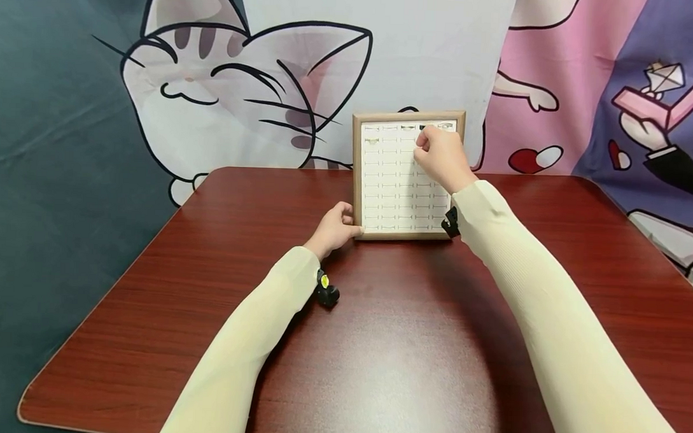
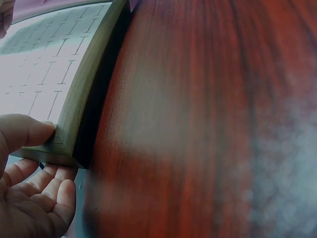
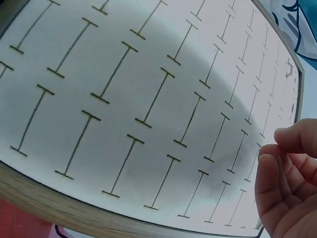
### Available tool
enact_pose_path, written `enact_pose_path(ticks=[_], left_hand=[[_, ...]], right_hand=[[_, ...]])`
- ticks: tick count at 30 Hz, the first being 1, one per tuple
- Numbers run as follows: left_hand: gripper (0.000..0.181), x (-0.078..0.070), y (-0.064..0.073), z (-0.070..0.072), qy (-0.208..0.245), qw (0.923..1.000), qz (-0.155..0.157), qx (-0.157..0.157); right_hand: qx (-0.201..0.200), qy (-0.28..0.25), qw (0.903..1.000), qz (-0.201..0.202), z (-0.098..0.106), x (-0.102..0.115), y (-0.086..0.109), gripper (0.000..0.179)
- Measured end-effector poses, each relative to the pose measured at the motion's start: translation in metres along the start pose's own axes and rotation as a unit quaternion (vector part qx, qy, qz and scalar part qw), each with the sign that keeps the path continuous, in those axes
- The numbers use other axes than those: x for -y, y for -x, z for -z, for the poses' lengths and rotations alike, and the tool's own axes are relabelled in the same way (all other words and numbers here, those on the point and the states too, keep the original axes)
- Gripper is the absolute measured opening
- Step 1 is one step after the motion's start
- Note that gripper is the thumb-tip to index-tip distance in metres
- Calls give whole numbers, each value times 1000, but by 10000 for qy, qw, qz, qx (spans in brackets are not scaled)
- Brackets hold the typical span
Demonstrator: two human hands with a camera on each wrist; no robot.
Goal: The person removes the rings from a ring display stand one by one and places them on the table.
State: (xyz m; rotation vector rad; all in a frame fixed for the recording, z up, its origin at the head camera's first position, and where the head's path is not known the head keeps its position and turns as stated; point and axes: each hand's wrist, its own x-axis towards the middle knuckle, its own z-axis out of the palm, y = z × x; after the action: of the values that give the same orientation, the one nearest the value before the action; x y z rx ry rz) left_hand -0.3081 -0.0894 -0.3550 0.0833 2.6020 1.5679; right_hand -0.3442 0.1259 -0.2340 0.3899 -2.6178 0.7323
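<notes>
A wood-framed white display board (image 1: 389, 180) stands tilted back on the table, its face ruled with rows of short slot-like marks. My left hand (image 1: 333, 230) grips its lower left corner. In the left wrist view the left thumb (image 2: 29, 131) presses the front of the frame, with curled fingers below and behind the edge. My right hand (image 1: 443, 157) is at the upper right of the board, thumb and fingertips drawn together. Nothing shows between them in the right wrist view. Just above these fingertips is a small dark item (image 1: 424, 127), too small to identify.
Other small pieces sit on the board: one at top centre (image 1: 408, 127), one at top right (image 1: 444, 125), another at left (image 1: 372, 141). The board stands on a reddish-brown table (image 1: 388, 345). Behind it hangs a cartoon cat cloth (image 1: 223, 123).
</notes>
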Motion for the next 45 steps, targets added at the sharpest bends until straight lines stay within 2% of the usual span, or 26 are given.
enact_pose_path(ticks=[8, 16, 27, 33, 37, 45], left_hand=[[44, 1, 1, -1, -83, 10000, -21, -50], [44, 2, 0, -1, -77, 10000, -47, -37], [42, 3, 1, -1, -73, 9999, -70, -19], [44, 2, 1, 0, -55, 10000, -65, -22], [43, 2, 0, 1, -74, 9999, -74, -21], [43, 2, 0, 2, -75, 10000, -59, -3]], right_hand=[[-274, 14, 9996, 94, 5, 6, -8, 14], [82, -71, 9999, -93, 9, 18, -18, 19], [81, -13, 9998, -164, 4, 21, -25, 18], [366, -84, 9988, -329, 7, 24, -31, 19], [535, -4, 9980, -330, 9, 27, -33, 20], [536, 227, 9980, -261, 7, 28, -36, 20]])
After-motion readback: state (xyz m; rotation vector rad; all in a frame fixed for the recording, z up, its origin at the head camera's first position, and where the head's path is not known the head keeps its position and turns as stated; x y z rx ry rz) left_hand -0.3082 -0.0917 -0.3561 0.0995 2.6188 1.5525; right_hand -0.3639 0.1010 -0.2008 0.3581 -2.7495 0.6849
